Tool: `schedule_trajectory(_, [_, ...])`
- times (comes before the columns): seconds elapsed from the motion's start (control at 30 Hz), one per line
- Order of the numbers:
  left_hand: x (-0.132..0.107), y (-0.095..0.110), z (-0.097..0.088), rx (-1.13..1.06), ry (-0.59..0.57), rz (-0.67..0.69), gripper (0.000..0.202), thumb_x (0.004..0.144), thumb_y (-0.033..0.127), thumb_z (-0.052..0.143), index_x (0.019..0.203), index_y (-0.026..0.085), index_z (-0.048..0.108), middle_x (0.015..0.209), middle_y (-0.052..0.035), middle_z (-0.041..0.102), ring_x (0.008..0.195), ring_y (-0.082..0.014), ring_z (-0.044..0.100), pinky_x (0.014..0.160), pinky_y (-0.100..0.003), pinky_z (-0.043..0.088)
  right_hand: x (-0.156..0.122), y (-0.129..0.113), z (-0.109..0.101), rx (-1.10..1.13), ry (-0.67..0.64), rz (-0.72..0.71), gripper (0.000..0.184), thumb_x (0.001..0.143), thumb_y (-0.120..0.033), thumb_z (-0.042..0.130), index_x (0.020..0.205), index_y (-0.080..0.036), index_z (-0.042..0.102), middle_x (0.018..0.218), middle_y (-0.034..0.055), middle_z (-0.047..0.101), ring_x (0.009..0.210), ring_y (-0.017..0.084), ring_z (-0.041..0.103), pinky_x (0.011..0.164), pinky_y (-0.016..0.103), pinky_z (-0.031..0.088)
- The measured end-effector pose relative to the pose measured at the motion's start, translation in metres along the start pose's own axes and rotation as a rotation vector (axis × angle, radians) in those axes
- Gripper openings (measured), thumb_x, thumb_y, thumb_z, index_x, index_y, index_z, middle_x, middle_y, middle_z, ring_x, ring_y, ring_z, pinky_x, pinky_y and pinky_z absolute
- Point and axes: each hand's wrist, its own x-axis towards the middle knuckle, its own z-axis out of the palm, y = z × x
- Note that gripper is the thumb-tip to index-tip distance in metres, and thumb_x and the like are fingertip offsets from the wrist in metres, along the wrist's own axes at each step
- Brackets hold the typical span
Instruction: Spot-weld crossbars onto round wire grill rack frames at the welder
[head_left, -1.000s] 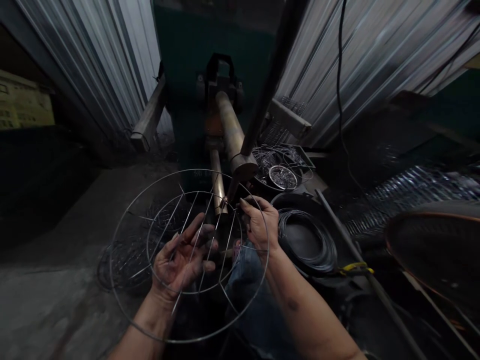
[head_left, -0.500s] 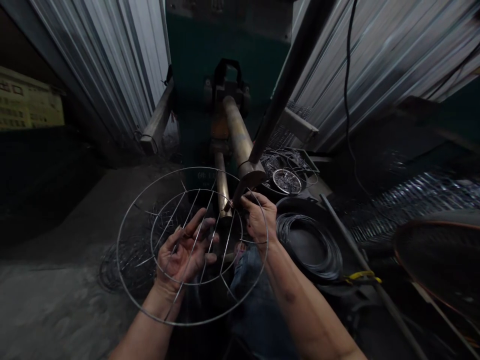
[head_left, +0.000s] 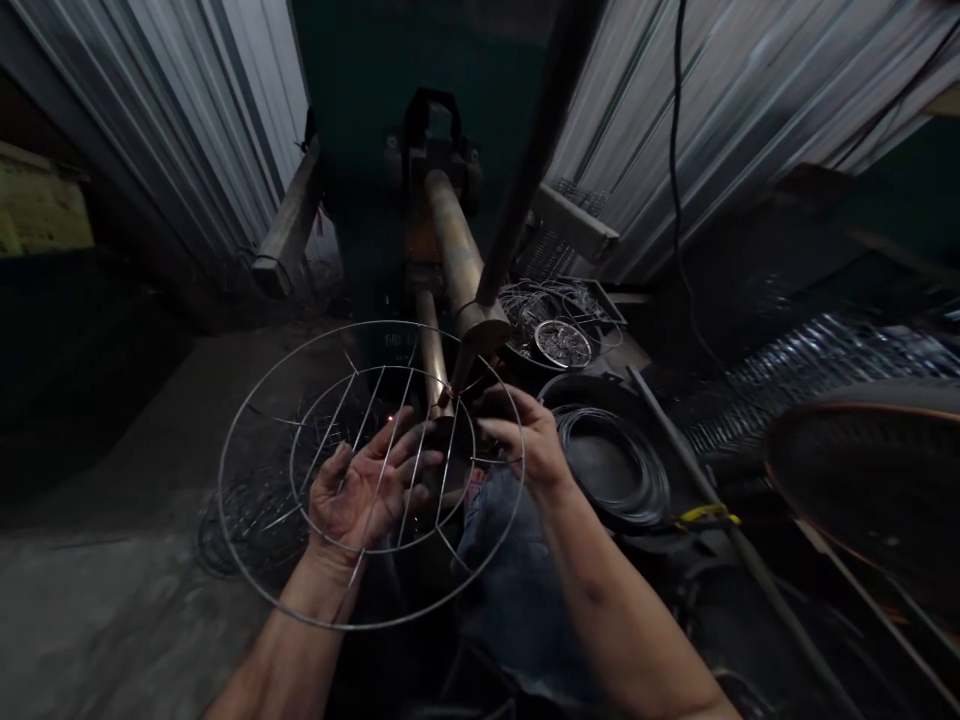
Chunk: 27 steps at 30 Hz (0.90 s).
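A round wire rack (head_left: 348, 628), two rings joined by short spokes with straight bars across the inner one, lies tilted in front of me. My left hand (head_left: 367, 490) is palm up beneath it, fingers spread behind the bars; whether it bears the rack's weight I cannot tell. My right hand (head_left: 529, 435) is at the rack's right side, thumb and fingers apart, the outer ring crossing in front of it. Between the hands, the rack's inner ring meets the tip of a dark upper electrode (head_left: 459, 372) above a brass lower rod (head_left: 433, 350).
A thick brass arm (head_left: 456, 245) reaches from the green machine (head_left: 352, 150). On the right are a coil of wire (head_left: 649, 480), a basin of wire pieces (head_left: 562, 343), and a long bar (head_left: 675, 430) with a yellow tie. Tangled wire (head_left: 240, 530) lies on the floor at left.
My right thumb and fingers have come apart from a pinch near the electrode. Small sparks now show by the left fingertips. The whole view has shifted slightly.
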Motion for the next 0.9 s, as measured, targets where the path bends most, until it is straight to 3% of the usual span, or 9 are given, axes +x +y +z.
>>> schedule_trajectory(0.1, [-0.001,-0.001,0.004,0.017,-0.058,-0.028,0.06,0.088,0.035,0.046,0.141,0.01,0.038,0.143,-0.0208,0.039,0.114,-0.0299,0.055,0.085,-0.038,0.052,-0.025,-0.004,-0.017,-0.043,-0.164,0.067,0.029,0.054,-0.021,0.083,0.08,-0.017,0.074,0.085,0.0059,0.069,0.076,0.019,0.062,0.067,0.029,0.051])
schedule_trajectory(0.2, [-0.001,-0.007,0.01,0.041,-0.067,0.003,0.056,0.086,0.03,0.05,0.14,0.017,0.042,0.145,-0.0149,0.039,0.117,-0.0285,0.054,0.091,-0.041,0.05,-0.031,0.0,-0.013,0.013,0.034,0.022,0.017,0.059,-0.026,0.081,0.071,-0.016,0.073,0.074,0.0047,0.067,0.056,0.014,0.057,0.052,0.025,0.045])
schedule_trajectory(0.3, [0.002,-0.014,0.014,0.076,-0.028,0.075,0.056,0.084,0.028,0.054,0.139,0.023,0.044,0.144,-0.0098,0.041,0.117,-0.0279,0.053,0.095,-0.044,0.048,-0.019,0.007,0.004,0.049,0.243,-0.077,0.018,0.063,-0.03,0.08,0.073,-0.017,0.071,0.059,0.0003,0.062,0.044,0.01,0.049,0.045,0.023,0.038])
schedule_trajectory(0.43, [0.007,-0.017,0.012,0.124,0.003,0.144,0.056,0.084,0.029,0.053,0.138,0.026,0.044,0.146,-0.0076,0.039,0.116,-0.0265,0.053,0.096,-0.044,0.047,0.0,0.008,0.021,-0.007,0.311,-0.132,0.023,0.064,-0.035,0.079,0.076,-0.017,0.071,0.053,-0.0033,0.054,0.04,0.008,0.042,0.04,0.021,0.033])
schedule_trajectory(0.53, [0.009,-0.013,0.008,0.132,-0.023,0.189,0.057,0.085,0.033,0.05,0.141,0.026,0.041,0.147,-0.0073,0.037,0.117,-0.0256,0.052,0.096,-0.043,0.047,0.01,0.002,0.026,-0.063,0.304,-0.165,0.026,0.062,-0.037,0.078,0.075,-0.017,0.071,0.058,-0.0021,0.057,0.046,0.009,0.045,0.044,0.022,0.038])
schedule_trajectory(0.7, [0.015,-0.007,0.005,0.157,-0.013,0.233,0.054,0.087,0.037,0.047,0.139,0.026,0.043,0.148,-0.0066,0.035,0.114,-0.024,0.054,0.094,-0.041,0.049,0.026,-0.001,0.029,-0.137,0.239,-0.296,0.019,0.062,-0.035,0.076,0.07,-0.018,0.072,0.068,-0.0003,0.063,0.066,0.014,0.055,0.064,0.026,0.048])
schedule_trajectory(0.9, [0.024,-0.004,0.003,0.169,0.057,0.258,0.052,0.084,0.036,0.051,0.135,0.027,0.049,0.147,-0.0062,0.037,0.111,-0.023,0.055,0.091,-0.04,0.051,0.042,0.005,0.028,-0.108,0.147,-0.328,0.013,0.066,-0.031,0.076,0.07,-0.019,0.072,0.066,-0.0021,0.061,0.062,0.012,0.054,0.062,0.025,0.046])
